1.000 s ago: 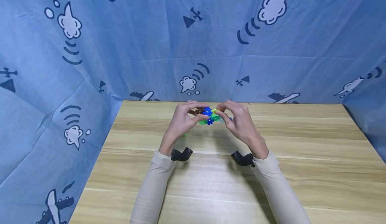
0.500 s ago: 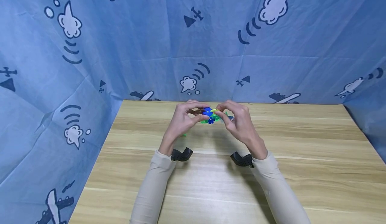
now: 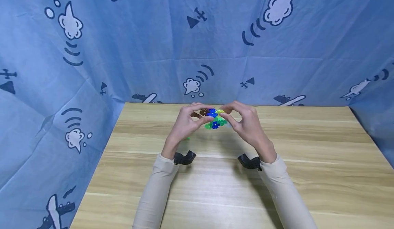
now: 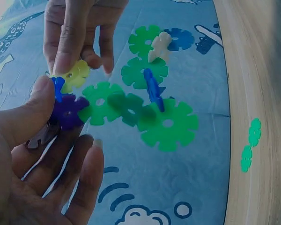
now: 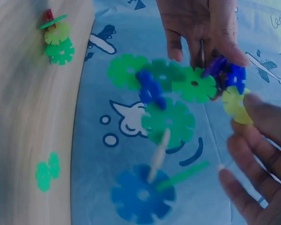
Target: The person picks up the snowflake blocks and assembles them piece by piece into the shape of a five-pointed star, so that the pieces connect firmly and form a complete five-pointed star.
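A chain of interlocked snowflake discs, mostly green with blue, white and yellow ones, hangs in the air between both hands. My left hand pinches its end between thumb and fingers, at the blue discs and a brown disc. The thumb and index finger of my right hand pinch the yellow disc, which touches a blue disc. Past the green discs, the chain's other end carries a white disc and a larger-looking blue disc. In the head view my right hand hides part of that end.
A joined pair of green discs lies on the wooden table below my left hand. Another small cluster with red, yellow-green and green discs shows on the table in the right wrist view. A blue patterned cloth hangs behind the table.
The chain has turned slightly, and its far end has swung behind my right hand in the head view. My right hand has shifted a little; my left hand has stayed almost in place.
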{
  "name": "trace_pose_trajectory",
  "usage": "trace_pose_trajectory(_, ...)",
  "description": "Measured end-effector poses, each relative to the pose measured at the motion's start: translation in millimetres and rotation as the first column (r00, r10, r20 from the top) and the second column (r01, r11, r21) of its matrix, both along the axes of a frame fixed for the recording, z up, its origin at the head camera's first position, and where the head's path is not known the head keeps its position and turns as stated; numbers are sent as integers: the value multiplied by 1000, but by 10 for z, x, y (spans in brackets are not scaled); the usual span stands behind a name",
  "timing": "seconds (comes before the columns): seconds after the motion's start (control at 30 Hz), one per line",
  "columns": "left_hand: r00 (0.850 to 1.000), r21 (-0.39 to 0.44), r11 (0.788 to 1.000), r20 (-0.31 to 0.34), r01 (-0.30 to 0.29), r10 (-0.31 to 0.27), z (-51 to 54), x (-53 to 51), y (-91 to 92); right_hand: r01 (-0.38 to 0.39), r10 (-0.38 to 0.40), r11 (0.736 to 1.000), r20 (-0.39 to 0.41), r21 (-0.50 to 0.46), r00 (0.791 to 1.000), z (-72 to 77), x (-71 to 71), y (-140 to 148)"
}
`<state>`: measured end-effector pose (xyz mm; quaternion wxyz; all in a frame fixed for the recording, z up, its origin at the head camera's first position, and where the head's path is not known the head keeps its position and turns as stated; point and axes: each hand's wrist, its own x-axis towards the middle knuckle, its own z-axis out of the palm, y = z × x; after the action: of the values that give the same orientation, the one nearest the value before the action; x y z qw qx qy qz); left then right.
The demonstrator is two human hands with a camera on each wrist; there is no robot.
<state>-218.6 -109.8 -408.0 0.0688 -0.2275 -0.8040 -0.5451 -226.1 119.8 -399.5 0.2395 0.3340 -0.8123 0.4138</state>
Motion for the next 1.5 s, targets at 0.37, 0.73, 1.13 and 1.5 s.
trace_pose_trajectory(0.37, 1000, -26, 1000, 18, -13, 14, -19, -5, -25, -8, 6, 1000, 71, 30, 997, -76, -52, 34)
trace_pose_trajectory(0.73, 997, -21, 999, -75, -25, 23, -15, -7, 5, -6, 1, 998, 88, 57, 996, -73, -16, -47)
trace_pose_trajectory(1.13, 985, -83, 993, -156, -82, 68, 0, -18, -6, -2, -7, 998, 126, 67, 992, -105, 17, -138)
trace_pose_trajectory(1.5, 980, 22, 988, -125, -151, 152, 122, -19, -348, 65, -72, 997, 258, 35, 963, -255, -127, -123)
